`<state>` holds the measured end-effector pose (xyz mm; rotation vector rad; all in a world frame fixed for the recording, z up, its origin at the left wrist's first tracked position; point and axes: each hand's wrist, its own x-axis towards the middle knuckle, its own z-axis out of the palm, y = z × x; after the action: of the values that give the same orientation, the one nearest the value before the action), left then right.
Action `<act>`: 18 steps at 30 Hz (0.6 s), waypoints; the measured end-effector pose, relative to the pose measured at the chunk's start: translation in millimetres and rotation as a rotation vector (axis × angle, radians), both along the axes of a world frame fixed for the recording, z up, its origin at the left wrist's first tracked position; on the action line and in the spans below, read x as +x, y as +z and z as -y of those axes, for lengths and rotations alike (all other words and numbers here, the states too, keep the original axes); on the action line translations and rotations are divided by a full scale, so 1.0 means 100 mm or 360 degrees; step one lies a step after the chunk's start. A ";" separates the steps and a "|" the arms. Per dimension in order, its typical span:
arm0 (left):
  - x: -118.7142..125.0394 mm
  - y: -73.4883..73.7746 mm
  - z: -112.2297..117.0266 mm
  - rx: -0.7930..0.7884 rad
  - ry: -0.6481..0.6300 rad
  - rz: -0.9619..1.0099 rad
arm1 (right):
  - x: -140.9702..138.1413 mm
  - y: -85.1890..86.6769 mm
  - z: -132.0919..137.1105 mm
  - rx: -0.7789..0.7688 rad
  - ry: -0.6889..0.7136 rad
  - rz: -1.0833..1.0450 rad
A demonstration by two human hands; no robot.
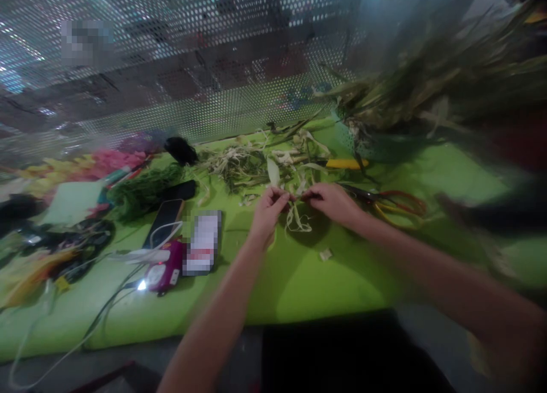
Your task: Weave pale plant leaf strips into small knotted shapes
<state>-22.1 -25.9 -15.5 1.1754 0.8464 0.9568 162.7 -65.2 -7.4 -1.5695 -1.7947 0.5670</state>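
My left hand and my right hand are close together above the green table, each closed in a pinch. Between them runs a pale green dried leaf strip, with curled ends hanging below the fingers. A broader pale leaf piece stands up over my left fingertips. Just beyond the hands lies a heap of dried leaf strips. Scissors with red and yellow handles rest to the right of my right hand. Behind it lies a yellow-handled tool, its other end hidden.
A teal basket full of long dry leaves stands at the back right. Left are a phone, a magenta power strip with cables, a blurred-out white packet and green netting. A perforated metal screen rises behind the table.
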 end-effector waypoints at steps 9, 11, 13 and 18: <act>0.02 -0.05 -0.03 0.0192 0.0162 -0.0192 | -0.04 0.00 0.01 0.0042 -0.0003 0.0279; 0.00 -0.06 -0.05 0.0195 0.0174 -0.0231 | -0.06 -0.01 0.02 0.0032 -0.0020 0.0268; -0.01 -0.07 -0.06 0.0203 0.0137 -0.0300 | -0.07 0.00 0.03 0.0032 -0.0027 0.0250; -0.01 -0.10 -0.09 0.0229 0.0019 -0.0362 | -0.04 0.10 0.05 0.0113 0.0006 0.0149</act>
<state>-23.5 -16.7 -25.5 1.4235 0.9786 0.9168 158.6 -70.7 2.1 -1.5679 -1.8663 0.4331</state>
